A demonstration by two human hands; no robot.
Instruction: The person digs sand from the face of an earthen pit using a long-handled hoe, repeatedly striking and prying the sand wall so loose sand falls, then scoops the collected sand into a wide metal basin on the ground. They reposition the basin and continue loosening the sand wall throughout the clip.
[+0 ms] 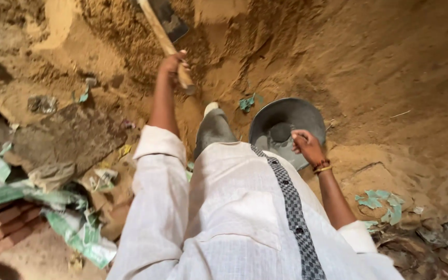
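Observation:
My left hand (175,66) grips the wooden handle of a hoe (163,32) near its end. The hoe's dark metal blade points up into a heap of sand (296,41). My right hand (307,147) holds the near rim of a round grey metal pan (286,122) that rests tilted on the sand by my feet. A bangle sits on that wrist. My white shirt with its checked placket fills the lower middle of the view, and one grey trouser leg and a pale shoe (211,109) show between the hands.
Torn white and green sacks (73,223) and red bricks (1,228) lie at the lower left. A grey clod of hardened mortar (63,140) sits left of my arm. Green scraps (382,205) and rubble lie at the lower right.

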